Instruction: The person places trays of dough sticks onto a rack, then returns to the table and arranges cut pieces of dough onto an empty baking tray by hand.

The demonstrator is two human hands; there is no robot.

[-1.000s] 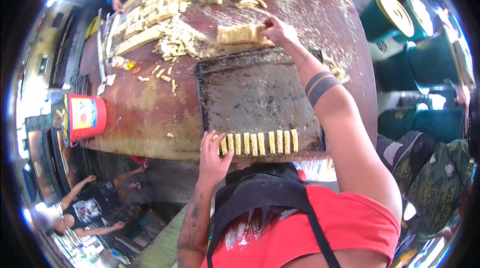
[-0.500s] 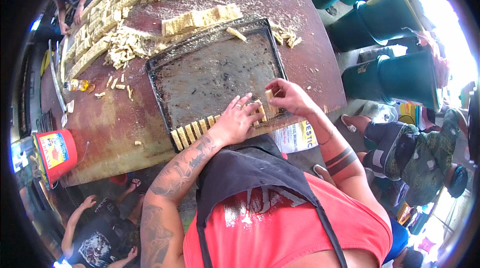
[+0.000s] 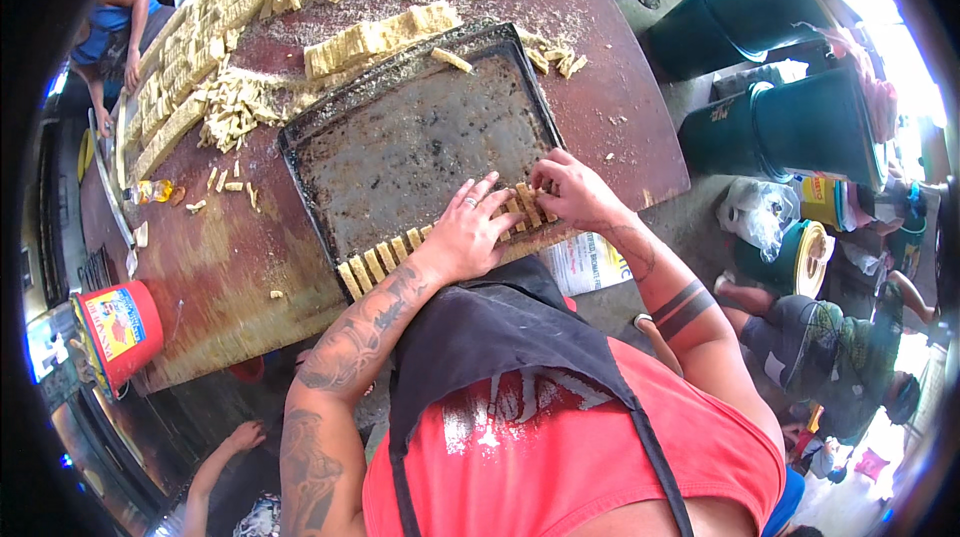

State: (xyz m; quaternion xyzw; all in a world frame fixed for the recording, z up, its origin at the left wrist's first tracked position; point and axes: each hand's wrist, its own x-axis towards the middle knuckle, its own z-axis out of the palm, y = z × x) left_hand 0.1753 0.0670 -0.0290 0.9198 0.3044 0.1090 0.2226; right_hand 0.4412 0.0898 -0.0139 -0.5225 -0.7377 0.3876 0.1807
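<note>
STEP: pale-yellow, crumbly-looking sticks [image 3: 373, 264] are apparently being lined up along the 6 o'clock edge of the dark, rectangular metal tray [image 3: 420, 147] | LEFT: bare left hand [image 3: 468, 229] laid over the row — fingers spread, nothing clenched | RIGHT: bare right hand [image 3: 568, 191] curled at the row's 3 o'clock end (whether a stick is pinched cannot be told) | NEXT: even spacing — and light fingertip pressure — judged to be needed

Likely bakery workroom: dark baking tray [image 3: 420, 137], pale strips [image 3: 373, 263], green drums [image 3: 740, 22].
</note>
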